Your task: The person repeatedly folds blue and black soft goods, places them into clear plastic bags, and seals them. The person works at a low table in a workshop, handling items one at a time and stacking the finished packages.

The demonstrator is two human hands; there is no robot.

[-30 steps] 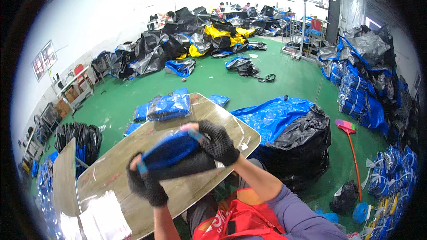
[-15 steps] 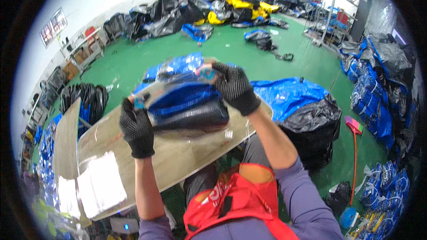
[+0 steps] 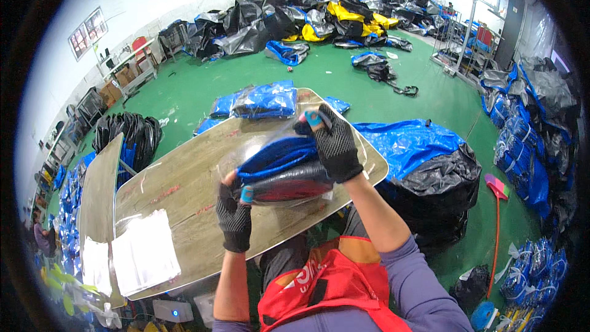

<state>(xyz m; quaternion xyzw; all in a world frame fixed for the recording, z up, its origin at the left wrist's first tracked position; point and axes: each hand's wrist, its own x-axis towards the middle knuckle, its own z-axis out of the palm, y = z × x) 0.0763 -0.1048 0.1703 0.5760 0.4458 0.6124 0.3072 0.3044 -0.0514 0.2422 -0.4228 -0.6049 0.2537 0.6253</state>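
A folded blue and black bundle (image 3: 284, 175), apparently of plastic sheeting, lies inside a clear plastic bag (image 3: 255, 141) between my two hands, above the table. My left hand (image 3: 235, 224), in a dark dotted glove with bare fingertips, pinches the bag at the bundle's near left end. Gloved the same way, my right hand (image 3: 338, 150) is closed on the bag at the far right end, beside the bundle. Bits of teal tape are wrapped around fingers of both hands. Part of the bag's edge is hidden under my fingers.
The wood-grain table (image 3: 178, 175) carries a pile of clear bags (image 3: 144, 255) at its near left. Wrapped blue bundles (image 3: 264, 99) sit at its far edge. A large blue and black sack (image 3: 430, 160) stands right, near a long-handled broom (image 3: 495, 227). Sheeting heaps (image 3: 264, 21) fill the back.
Both hands have come lower and nearer with the bagged bundle. My left hand has moved right, closer to my right hand. The view has shifted slightly.
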